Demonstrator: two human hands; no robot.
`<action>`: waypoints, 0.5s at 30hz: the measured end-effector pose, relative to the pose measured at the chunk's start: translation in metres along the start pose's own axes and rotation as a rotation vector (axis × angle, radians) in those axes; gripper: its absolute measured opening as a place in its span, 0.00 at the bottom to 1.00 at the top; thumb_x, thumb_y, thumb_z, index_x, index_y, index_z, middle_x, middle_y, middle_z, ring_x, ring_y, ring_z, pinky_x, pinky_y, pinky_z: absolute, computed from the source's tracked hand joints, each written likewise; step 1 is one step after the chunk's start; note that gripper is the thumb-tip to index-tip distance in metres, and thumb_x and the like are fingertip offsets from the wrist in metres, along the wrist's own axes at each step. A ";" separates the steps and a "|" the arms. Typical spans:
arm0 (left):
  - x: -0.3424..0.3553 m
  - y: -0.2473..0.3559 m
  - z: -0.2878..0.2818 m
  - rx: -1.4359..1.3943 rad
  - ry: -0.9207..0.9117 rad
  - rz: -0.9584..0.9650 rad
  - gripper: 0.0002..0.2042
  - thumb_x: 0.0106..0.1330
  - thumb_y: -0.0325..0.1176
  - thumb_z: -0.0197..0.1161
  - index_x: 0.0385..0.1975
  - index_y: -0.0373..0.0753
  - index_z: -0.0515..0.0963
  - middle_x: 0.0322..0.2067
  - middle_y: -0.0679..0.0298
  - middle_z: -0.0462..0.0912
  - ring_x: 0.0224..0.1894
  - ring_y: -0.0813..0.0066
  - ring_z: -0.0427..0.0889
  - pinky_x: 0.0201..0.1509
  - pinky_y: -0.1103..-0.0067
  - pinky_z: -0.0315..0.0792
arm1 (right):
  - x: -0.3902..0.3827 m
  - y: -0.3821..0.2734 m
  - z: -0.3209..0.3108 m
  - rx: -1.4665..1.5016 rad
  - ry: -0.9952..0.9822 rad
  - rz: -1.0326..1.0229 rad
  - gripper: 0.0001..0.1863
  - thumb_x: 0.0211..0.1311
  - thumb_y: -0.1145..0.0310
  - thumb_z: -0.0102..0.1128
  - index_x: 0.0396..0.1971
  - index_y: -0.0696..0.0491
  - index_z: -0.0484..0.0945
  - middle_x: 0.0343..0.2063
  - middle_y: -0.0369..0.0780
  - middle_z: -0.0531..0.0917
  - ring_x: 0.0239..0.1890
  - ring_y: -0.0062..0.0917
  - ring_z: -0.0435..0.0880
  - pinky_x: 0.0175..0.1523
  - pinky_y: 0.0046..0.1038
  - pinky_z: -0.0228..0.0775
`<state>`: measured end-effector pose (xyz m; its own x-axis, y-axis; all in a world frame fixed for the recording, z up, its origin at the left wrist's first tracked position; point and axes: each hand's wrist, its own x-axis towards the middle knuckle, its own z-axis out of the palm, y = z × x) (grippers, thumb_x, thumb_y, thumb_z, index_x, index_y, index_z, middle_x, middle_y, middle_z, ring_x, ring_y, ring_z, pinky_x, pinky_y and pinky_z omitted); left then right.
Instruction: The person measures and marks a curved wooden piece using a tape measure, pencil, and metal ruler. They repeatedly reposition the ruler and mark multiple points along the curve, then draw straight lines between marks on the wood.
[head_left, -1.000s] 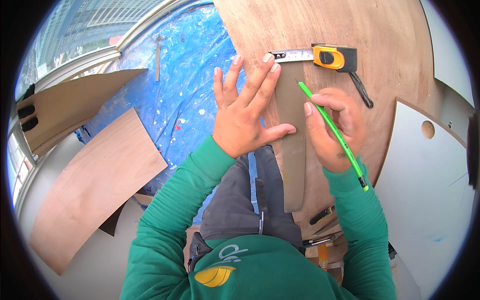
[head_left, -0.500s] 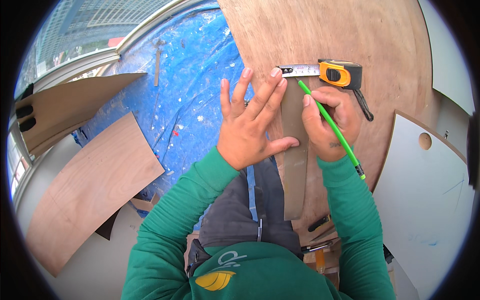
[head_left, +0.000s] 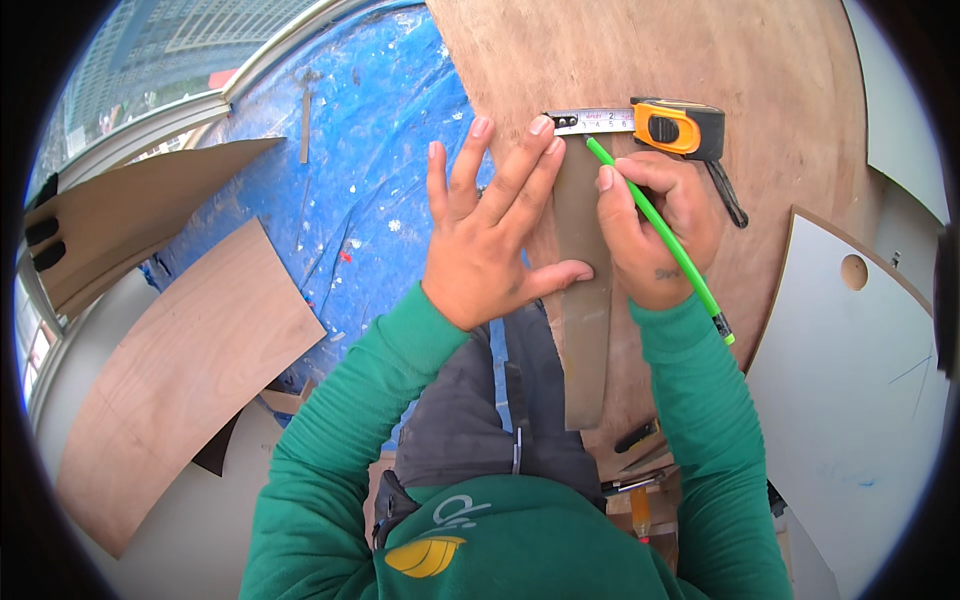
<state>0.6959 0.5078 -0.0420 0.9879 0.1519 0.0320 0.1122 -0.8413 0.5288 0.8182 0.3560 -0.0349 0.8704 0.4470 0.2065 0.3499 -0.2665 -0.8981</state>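
A narrow greyish-brown strip (head_left: 586, 340) lies lengthwise on the large plywood sheet (head_left: 660, 50). Across the strip's far end stretches the blade of an orange and black tape measure (head_left: 680, 128), whose case rests on the plywood to the right. My left hand (head_left: 490, 225) is spread open, with its fingertips by the hooked end of the blade and its thumb on the strip. In my right hand (head_left: 662, 225) a bright green pencil (head_left: 655, 235) is pinched, its tip just below the blade's edge at the strip's far end.
Blue plastic sheeting (head_left: 350, 150) covers the floor at left, beside a window frame (head_left: 180, 120). A cut plywood piece (head_left: 190, 380) and a curved brown board (head_left: 150, 210) lie left. On the right is a white panel (head_left: 850, 370) with a round hole. Hand tools (head_left: 640, 480) sit near my waist.
The view has shifted slightly, so the tape measure, strip and both hands appear a little higher. My hands keep their hold and pose, the pencil tip still close to the blade.
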 end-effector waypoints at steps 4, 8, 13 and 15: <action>0.001 0.001 0.002 -0.043 0.033 -0.026 0.60 0.43 0.68 0.79 0.80 0.49 0.66 0.82 0.68 0.61 0.84 0.46 0.51 0.84 0.41 0.34 | 0.001 -0.003 -0.002 -0.018 -0.016 0.015 0.11 0.60 0.82 0.75 0.41 0.57 0.84 0.35 0.41 0.88 0.29 0.22 0.85 0.33 0.24 0.77; 0.001 0.001 0.002 -0.050 0.033 -0.029 0.60 0.43 0.68 0.79 0.80 0.49 0.66 0.82 0.68 0.61 0.84 0.46 0.51 0.84 0.41 0.35 | 0.003 -0.002 0.000 -0.030 -0.013 -0.008 0.11 0.60 0.82 0.75 0.41 0.56 0.84 0.34 0.40 0.88 0.29 0.22 0.86 0.33 0.24 0.78; 0.000 0.000 0.002 -0.058 0.024 -0.034 0.60 0.42 0.67 0.80 0.80 0.49 0.66 0.83 0.69 0.60 0.84 0.47 0.51 0.84 0.41 0.35 | 0.003 -0.001 -0.001 -0.058 -0.018 -0.028 0.11 0.60 0.82 0.74 0.41 0.56 0.84 0.35 0.41 0.88 0.30 0.24 0.87 0.34 0.25 0.79; 0.000 0.000 0.002 -0.063 0.029 -0.031 0.60 0.42 0.67 0.80 0.80 0.49 0.66 0.83 0.69 0.60 0.85 0.47 0.51 0.84 0.41 0.35 | 0.003 -0.001 -0.001 -0.042 -0.022 -0.027 0.12 0.60 0.82 0.74 0.41 0.56 0.84 0.35 0.41 0.88 0.31 0.25 0.87 0.35 0.26 0.79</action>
<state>0.6965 0.5067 -0.0435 0.9804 0.1931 0.0389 0.1348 -0.8019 0.5821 0.8208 0.3570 -0.0332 0.8529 0.4728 0.2213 0.3877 -0.2898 -0.8750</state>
